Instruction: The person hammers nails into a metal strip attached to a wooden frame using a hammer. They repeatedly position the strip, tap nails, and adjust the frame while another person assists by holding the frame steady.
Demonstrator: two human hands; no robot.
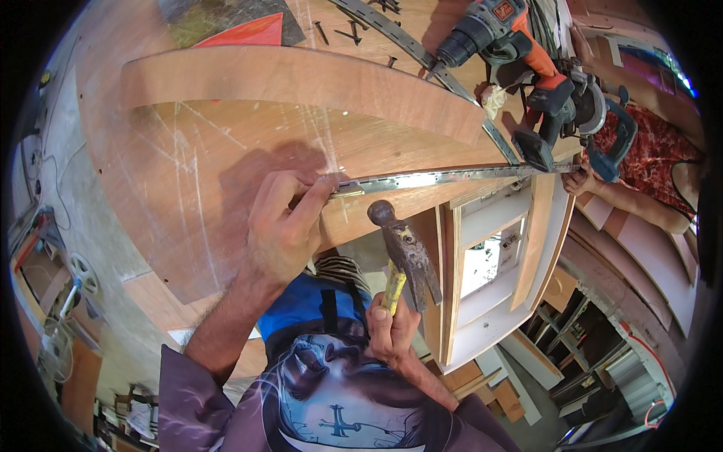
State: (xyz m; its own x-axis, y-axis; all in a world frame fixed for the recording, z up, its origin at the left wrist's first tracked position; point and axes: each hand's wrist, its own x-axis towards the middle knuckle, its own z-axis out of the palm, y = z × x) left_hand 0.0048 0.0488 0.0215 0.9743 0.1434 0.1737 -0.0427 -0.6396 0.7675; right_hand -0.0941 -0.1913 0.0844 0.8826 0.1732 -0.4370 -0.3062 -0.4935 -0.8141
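Left hand [282, 226] lies on the plywood panel [188, 188], fingers pinched at the near end of the long metal hinge strip [444, 178]. Whether a nail sits between the fingertips is too small to tell. The strip runs along the panel's edge, away to the right toward another person's hand [576, 181] steadying its far end.

Right hand [392, 328] is closed around the yellow handle of a claw hammer [403, 252]. The head is raised just below and right of the pinching fingers, near but not touching.

Cordless drill [512, 45] rests upper right, with loose screws [339, 32] nearby.

Risk, as I judge it: the hammer face is close to the left fingertips, so a glancing blow could catch them. The strip could also shift off the edge if either holding hand slackens.
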